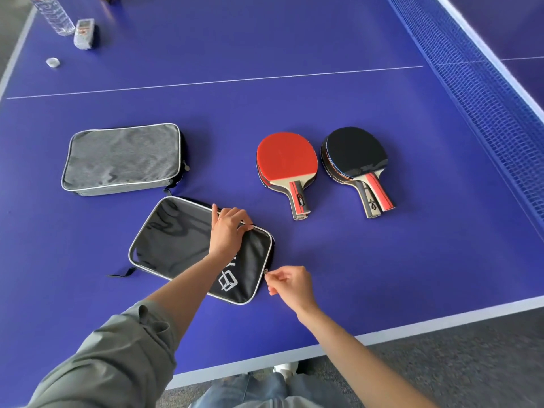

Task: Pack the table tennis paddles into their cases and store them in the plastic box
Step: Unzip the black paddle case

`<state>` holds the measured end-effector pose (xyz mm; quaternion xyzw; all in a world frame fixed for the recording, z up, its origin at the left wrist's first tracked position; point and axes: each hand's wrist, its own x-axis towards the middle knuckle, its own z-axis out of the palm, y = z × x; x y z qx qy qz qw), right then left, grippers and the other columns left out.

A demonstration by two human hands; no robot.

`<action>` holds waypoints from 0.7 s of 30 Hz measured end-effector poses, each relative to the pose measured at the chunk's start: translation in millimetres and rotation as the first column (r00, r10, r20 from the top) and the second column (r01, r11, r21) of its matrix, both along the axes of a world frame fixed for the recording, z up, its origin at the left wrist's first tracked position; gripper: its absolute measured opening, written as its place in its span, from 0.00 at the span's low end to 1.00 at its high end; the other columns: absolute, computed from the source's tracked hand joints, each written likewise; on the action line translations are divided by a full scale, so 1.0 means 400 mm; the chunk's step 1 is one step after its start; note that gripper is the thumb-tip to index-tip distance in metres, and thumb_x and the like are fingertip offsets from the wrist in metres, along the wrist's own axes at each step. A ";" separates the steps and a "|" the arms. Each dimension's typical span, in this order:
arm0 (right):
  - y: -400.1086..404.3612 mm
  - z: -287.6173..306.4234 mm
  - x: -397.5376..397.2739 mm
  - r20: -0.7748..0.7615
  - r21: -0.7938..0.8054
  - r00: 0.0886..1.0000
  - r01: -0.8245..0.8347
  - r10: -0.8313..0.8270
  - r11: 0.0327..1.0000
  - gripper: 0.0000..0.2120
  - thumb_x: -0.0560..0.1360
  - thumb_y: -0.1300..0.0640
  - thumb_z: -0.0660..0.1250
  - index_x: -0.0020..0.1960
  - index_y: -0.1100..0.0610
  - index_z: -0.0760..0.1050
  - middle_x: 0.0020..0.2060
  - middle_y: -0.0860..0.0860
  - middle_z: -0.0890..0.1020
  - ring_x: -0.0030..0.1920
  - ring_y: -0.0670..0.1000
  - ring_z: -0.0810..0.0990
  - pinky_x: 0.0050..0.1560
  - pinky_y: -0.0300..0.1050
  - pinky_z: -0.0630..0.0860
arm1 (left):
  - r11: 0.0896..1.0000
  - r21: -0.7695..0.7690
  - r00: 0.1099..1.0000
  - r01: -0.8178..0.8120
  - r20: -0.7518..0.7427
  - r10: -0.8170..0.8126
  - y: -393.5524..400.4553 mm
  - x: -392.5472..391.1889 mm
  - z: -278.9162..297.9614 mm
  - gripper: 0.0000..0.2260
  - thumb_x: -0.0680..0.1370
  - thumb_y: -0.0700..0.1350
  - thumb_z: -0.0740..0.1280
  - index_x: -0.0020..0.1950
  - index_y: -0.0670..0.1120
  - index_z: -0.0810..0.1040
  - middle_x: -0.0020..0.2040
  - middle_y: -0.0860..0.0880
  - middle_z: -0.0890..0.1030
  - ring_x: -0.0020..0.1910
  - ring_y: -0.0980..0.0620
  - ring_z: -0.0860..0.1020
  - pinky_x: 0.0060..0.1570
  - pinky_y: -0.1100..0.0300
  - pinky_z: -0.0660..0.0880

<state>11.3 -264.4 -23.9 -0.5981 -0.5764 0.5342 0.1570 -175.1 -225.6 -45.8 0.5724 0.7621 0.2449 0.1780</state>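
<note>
Shiny black fabric case (176,240), matt grey cloth case (122,159)

The left arm wears a grey-green sleeve (117,357) pushed up toward the elbow, its cuff bunched in folds; the right forearm is bare (no watch or ring shows). Faded blue jeans (250,390) and one white shoe (284,368) show below

Left grip (228,231) curled, pressing down; right grip (290,282) pinching, forearms extended.
</note>
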 end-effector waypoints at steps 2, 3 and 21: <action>-0.032 0.000 0.001 -0.006 -0.017 1.000 -0.020 0.020 1.000 0.07 0.72 0.61 0.70 0.39 0.65 0.82 0.31 0.60 0.84 0.27 0.47 0.80 0.37 0.32 0.75 | 1.000 -0.004 1.000 -0.010 -0.011 0.010 -0.003 0.004 0.000 0.03 0.75 0.39 0.68 0.43 0.40 0.79 0.43 0.45 0.80 0.53 0.43 0.74 0.74 0.44 0.46; -0.046 0.000 0.003 -0.006 -0.024 0.999 -0.033 0.033 0.999 0.07 0.72 0.61 0.70 0.38 0.64 0.82 0.31 0.60 0.84 0.27 0.47 0.80 0.37 0.32 0.75 | 1.000 -0.006 1.000 -0.010 -0.023 0.010 -0.004 0.005 -0.001 0.03 0.75 0.39 0.68 0.44 0.40 0.79 0.44 0.45 0.80 0.53 0.43 0.74 0.74 0.44 0.47; -0.114 0.002 -0.015 0.022 0.004 0.987 -0.156 0.156 0.988 0.09 0.71 0.59 0.73 0.46 0.64 0.83 0.39 0.58 0.86 0.41 0.51 0.85 0.45 0.36 0.78 | 0.994 -0.021 0.993 -0.111 -0.042 0.110 -0.080 0.020 0.044 0.14 0.75 0.45 0.69 0.61 0.51 0.79 0.70 0.42 0.67 0.72 0.40 0.59 0.71 0.44 0.54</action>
